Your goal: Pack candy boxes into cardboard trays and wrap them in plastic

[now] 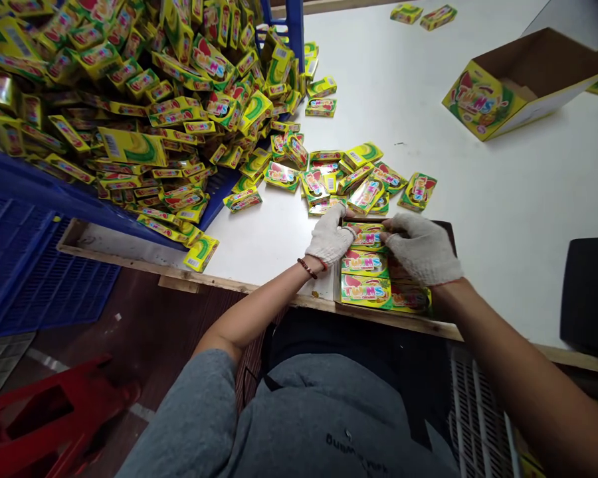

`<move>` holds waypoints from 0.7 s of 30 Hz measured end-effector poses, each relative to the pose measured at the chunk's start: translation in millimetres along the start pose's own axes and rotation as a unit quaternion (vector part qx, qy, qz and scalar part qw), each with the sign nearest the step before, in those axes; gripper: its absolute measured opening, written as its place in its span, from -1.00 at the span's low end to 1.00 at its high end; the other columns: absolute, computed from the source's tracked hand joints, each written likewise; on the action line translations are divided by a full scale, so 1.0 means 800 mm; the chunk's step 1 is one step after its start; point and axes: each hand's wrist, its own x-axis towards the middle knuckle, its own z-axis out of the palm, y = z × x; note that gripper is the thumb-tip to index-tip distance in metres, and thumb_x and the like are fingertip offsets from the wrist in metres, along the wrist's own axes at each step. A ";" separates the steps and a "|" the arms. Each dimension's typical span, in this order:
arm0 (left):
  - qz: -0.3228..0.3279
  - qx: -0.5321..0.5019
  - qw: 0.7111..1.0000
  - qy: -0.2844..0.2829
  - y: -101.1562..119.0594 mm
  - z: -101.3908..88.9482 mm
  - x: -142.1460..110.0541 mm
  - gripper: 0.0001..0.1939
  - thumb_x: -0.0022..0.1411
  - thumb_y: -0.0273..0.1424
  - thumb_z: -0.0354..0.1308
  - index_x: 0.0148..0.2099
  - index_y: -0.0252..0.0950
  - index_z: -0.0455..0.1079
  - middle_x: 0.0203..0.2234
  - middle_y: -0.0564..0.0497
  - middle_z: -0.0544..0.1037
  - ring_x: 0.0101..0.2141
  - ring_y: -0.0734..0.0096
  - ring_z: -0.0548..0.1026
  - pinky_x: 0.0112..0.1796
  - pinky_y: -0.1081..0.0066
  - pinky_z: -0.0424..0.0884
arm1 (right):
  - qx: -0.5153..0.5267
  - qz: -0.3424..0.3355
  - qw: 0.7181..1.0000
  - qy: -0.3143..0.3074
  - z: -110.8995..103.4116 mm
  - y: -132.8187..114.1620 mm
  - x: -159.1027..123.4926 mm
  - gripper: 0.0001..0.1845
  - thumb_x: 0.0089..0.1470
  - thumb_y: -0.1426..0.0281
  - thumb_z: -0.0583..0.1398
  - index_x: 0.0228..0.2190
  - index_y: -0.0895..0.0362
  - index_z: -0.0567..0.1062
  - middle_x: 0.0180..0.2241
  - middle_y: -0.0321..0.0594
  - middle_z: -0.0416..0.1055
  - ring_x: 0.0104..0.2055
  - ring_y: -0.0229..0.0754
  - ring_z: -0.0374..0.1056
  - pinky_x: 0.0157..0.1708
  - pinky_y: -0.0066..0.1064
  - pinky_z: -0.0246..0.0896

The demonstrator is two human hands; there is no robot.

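Both my hands wear white knitted gloves with bare fingertips. My left hand is at the back left corner of an open carton, its thumb against the left end of a small Twins candy box. The fingers of my right hand close on that box's right end. More Twins boxes lie flat in rows inside the carton, label up. My right hand hides part of the carton's right side. Just behind the carton, loose Twins boxes lie in a jumbled pile.
A blue crate heaped with small Twins boxes leans onto the white table at left. Another open printed carton stands at back right. A black object sits at the right edge. Below left is a red stool.
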 end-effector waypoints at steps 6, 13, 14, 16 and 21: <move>-0.055 -0.002 0.998 -0.019 0.014 -0.003 0.018 -0.84 0.20 -0.59 0.28 -0.24 -0.22 0.44 -0.19 -0.04 0.64 -0.08 0.18 0.59 0.01 0.23 0.53 | -0.129 -0.089 0.987 -0.029 0.032 0.003 -0.016 -0.55 0.40 0.31 0.09 0.00 0.13 0.75 0.05 0.15 0.59 -0.06 0.11 0.54 -0.09 -0.13 0.51; -0.052 -0.072 0.996 -0.015 0.007 0.010 0.017 -0.66 0.33 -0.56 0.28 0.14 -0.35 0.50 0.12 -0.19 0.66 0.15 0.07 0.60 0.23 0.19 0.50 | -0.109 -0.062 0.986 -0.105 0.026 -0.008 -0.044 -0.28 0.40 0.16 0.09 0.40 0.33 0.43 0.42 0.37 0.25 0.38 0.35 0.37 0.34 0.10 0.37; -0.054 -0.115 0.992 -0.003 0.000 0.014 0.012 -0.57 0.40 -0.49 0.28 0.27 -0.38 0.44 0.23 -0.24 0.62 0.24 0.04 0.56 0.30 0.18 0.47 | -0.069 -0.024 0.992 -0.105 0.024 -0.006 -0.047 -0.22 0.41 0.14 0.05 0.46 0.35 0.34 0.45 0.38 0.23 0.42 0.36 0.34 0.37 0.14 0.34; -0.054 -0.189 0.980 0.026 -0.016 0.025 -0.004 -0.45 0.54 -0.31 0.20 0.45 -0.44 0.30 0.39 -0.32 0.49 0.39 0.03 0.47 0.43 0.16 0.37 | 0.012 0.074 0.992 -0.102 0.020 -0.003 -0.052 -0.09 0.44 0.08 -0.05 0.57 0.38 0.11 0.45 0.42 0.26 0.43 0.39 0.35 0.38 0.21 0.32; 0.013 -0.225 0.973 0.041 -0.046 0.068 -0.042 -0.47 0.66 -0.18 -0.09 0.43 -0.29 0.42 0.39 -0.22 0.53 0.46 0.06 0.43 0.53 0.07 0.29 | 0.060 0.104 0.981 -0.152 0.032 -0.002 -0.069 0.04 0.44 -0.03 -0.21 0.63 0.40 -0.26 0.48 0.45 0.24 0.51 0.39 0.27 0.47 0.17 0.23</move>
